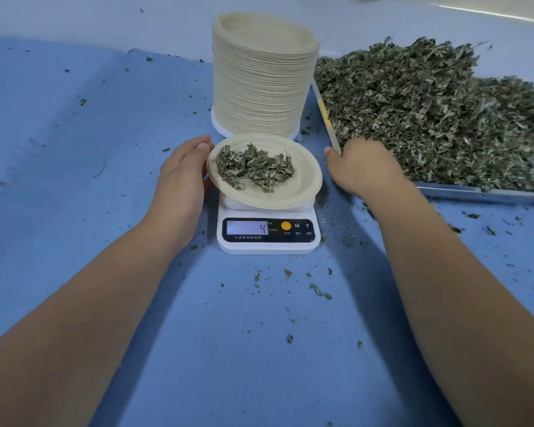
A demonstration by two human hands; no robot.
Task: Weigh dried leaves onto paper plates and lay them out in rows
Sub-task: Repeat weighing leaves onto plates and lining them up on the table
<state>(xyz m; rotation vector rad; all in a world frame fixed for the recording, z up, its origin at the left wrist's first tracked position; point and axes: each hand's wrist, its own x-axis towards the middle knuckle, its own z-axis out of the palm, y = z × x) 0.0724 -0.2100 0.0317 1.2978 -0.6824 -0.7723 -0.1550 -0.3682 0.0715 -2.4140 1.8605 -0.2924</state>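
Dried leaves (255, 166) sit on one paper plate (307, 183) on the scale (264, 245), left hand (179, 177) flat at its rim, right hand (363, 167) with grip hidden; no rows in view

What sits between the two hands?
Head view: the paper plate of dried leaves, resting on the scale, lies between the left hand and the right hand.

Both bare forearms reach forward, converging slightly. Left hand (182, 177): fingers straight and together, palm turned inward. Right hand (364, 167): knuckles up, fingers curled out of sight, thumb pointing left.
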